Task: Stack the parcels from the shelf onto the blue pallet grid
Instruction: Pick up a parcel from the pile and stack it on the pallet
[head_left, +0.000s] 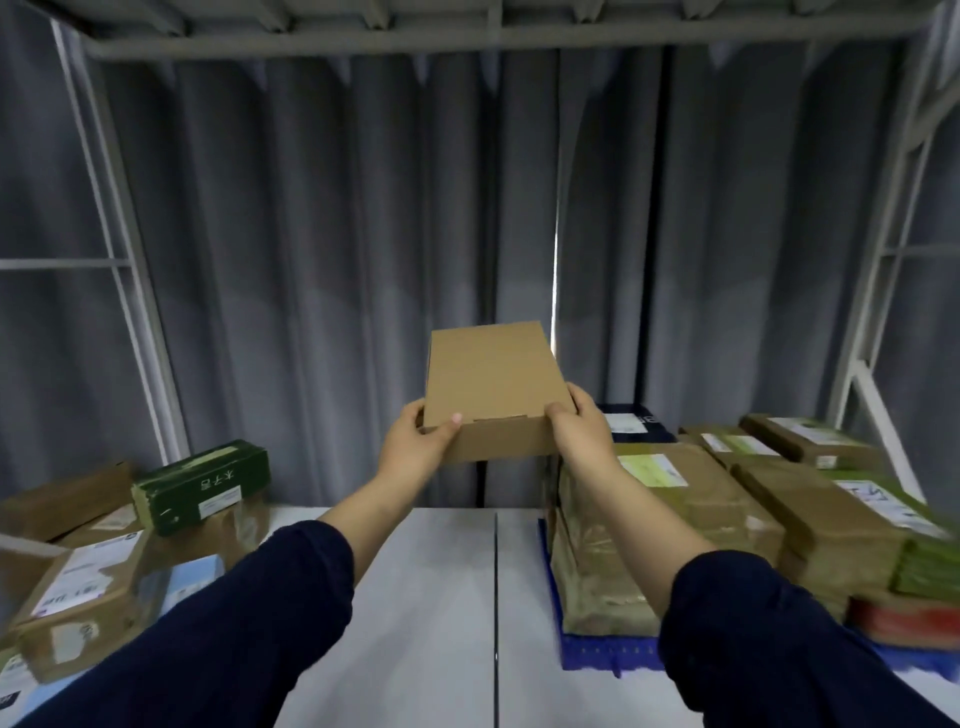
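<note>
Holding a plain brown parcel (491, 384) in the air, above and just left of the blue pallet grid (608, 652). My left hand (421, 441) grips its near left corner, thumb on the lid. My right hand (582, 431) grips the near right corner, fingers curled round the edge. Taped parcels (675, 499) lie stacked on the grid. Well left of the grid, a dark green box (202, 486) sits atop other labelled parcels.

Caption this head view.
Left hand and right hand hold a plain brown cardboard box; blue plastic pallet grid with parcels at right.
</note>
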